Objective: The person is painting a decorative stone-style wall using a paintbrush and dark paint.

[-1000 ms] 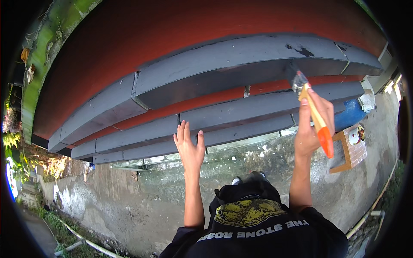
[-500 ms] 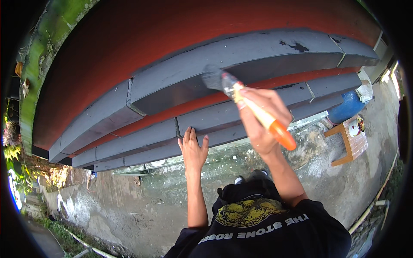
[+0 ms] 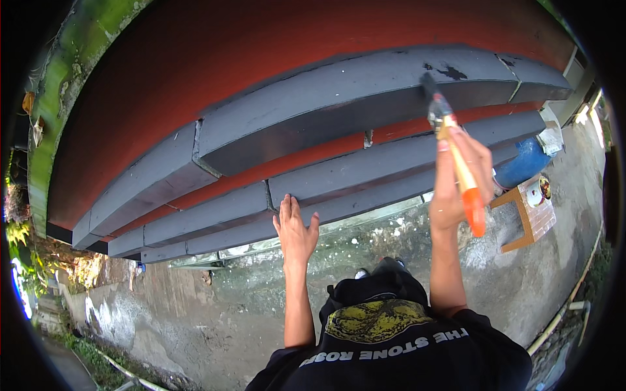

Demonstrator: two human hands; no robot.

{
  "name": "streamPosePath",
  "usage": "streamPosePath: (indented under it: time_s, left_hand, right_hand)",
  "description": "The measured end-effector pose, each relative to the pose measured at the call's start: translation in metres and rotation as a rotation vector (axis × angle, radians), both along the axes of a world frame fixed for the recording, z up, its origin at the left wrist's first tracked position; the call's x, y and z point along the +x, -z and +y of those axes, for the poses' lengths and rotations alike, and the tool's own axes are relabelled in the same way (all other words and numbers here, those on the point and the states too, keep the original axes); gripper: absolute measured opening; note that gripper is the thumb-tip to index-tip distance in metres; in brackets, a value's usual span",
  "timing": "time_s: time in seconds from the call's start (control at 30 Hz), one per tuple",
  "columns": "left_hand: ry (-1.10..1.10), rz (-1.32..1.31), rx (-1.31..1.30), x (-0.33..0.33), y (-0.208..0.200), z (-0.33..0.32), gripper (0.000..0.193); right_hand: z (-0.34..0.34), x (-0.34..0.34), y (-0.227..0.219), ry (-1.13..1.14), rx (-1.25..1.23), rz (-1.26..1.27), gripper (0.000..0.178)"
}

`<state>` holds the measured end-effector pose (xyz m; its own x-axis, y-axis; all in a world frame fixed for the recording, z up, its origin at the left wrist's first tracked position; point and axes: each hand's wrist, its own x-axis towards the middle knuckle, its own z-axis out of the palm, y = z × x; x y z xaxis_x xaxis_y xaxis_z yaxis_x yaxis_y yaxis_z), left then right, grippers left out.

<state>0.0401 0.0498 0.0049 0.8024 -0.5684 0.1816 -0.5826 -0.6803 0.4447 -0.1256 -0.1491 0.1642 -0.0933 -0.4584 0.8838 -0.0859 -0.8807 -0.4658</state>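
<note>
My right hand (image 3: 462, 171) is closed round a paintbrush (image 3: 462, 156) with a wooden-coloured handle that ends in orange. Its dark bristles are at the front edge of the upper grey ledge (image 3: 313, 85), just below some black patches (image 3: 451, 72) on the ledge's top. My left hand (image 3: 295, 231) lies open, fingers stretched, with its fingertips against the lower grey ledge (image 3: 345, 173) beside a joint. Grey coats both ledges, and the upper one has a pale seam near each end.
A red wall (image 3: 274, 45) rises behind the ledges. To the right are a blue barrel (image 3: 521, 166) and a small stool (image 3: 540, 218) with a container (image 3: 536, 193) on top. Concrete ground (image 3: 195, 313) lies below, with bamboo poles (image 3: 561, 319) along the right. A green mossy edge (image 3: 49, 130) runs down the left.
My right hand has carried the paintbrush rightward along the upper ledge, close to the black patches. My left hand has stayed at nearly the same place on the lower ledge.
</note>
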Motion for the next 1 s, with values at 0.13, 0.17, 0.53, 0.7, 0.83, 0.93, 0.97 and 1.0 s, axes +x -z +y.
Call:
streamPosePath:
  time_s: [0.13, 0.17, 0.53, 0.7, 0.83, 0.93, 0.97, 1.0]
  left_hand:
    - [-0.011, 0.000, 0.029, 0.000, 0.000, 0.000, 0.068]
    - [-0.010, 0.006, 0.026, 0.000, -0.001, 0.000, 0.068]
    - [-0.011, -0.001, -0.011, 0.000, 0.002, 0.000, 0.066]
    - [-0.015, -0.007, -0.007, 0.001, 0.001, -0.001, 0.065]
    - [-0.016, 0.015, -0.006, 0.000, -0.001, -0.001, 0.064]
    - [-0.021, 0.048, -0.001, 0.000, -0.003, 0.001, 0.064]
    - [-0.029, 0.049, 0.002, 0.001, -0.003, 0.001, 0.064]
    - [-0.028, 0.044, 0.000, 0.001, -0.003, 0.000, 0.064]
  right_hand:
    - [0.045, 0.049, 0.009, -0.299, -0.115, 0.073, 0.028]
    - [0.053, 0.052, 0.009, -0.418, -0.104, 0.075, 0.027]
    - [-0.001, 0.019, 0.002, -0.137, -0.082, -0.028, 0.023]
    - [0.020, 0.007, 0.003, -0.112, -0.127, 0.015, 0.023]
    - [0.046, 0.037, 0.001, -0.496, -0.121, 0.036, 0.026]
    - [0.030, 0.050, -0.007, -0.379, -0.099, 0.001, 0.024]
    - [0.024, 0.045, -0.009, -0.294, -0.081, -0.028, 0.022]
    - [0.019, 0.039, -0.011, -0.225, -0.131, -0.049, 0.021]
